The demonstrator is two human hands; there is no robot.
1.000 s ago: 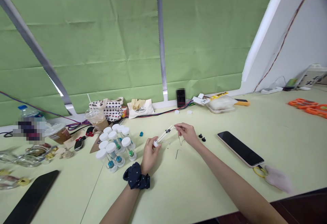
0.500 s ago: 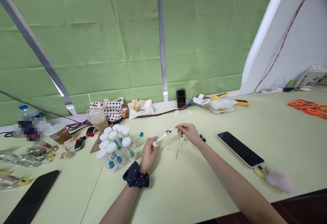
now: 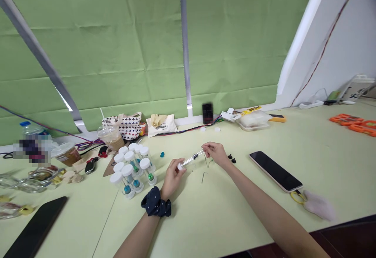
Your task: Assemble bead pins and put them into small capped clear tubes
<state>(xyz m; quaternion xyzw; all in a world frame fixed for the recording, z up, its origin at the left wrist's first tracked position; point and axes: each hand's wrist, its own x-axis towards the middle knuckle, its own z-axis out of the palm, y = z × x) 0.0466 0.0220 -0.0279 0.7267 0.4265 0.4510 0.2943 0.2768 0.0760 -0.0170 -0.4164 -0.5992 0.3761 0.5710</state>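
My left hand (image 3: 173, 175) is closed around the white-capped end of a clear tube (image 3: 188, 161), which tilts up to the right. A small black piece (image 3: 195, 157) shows inside the tube. At the tube's far end, my right hand (image 3: 214, 152) pinches a thin metal rod, mostly hidden by the fingers. Below the hands lie a bent metal rod (image 3: 203, 177) and another thin bent rod (image 3: 207, 163). Black round pieces (image 3: 232, 158) rest beside my right wrist, and a teal piece (image 3: 162, 154) lies beyond my left hand.
Several white-capped clear tubes (image 3: 127, 169) with blue or green pieces stand left of my left hand. One phone (image 3: 276, 171) lies at right, and a black slab-shaped device (image 3: 37, 226) at lower left. White caps (image 3: 217, 129), drink cups (image 3: 111, 137) and bags are along the back.
My right hand has come closer to the tube's end, and less of the thin rod shows between them. The tube has shifted slightly right; the black piece sits farther right.
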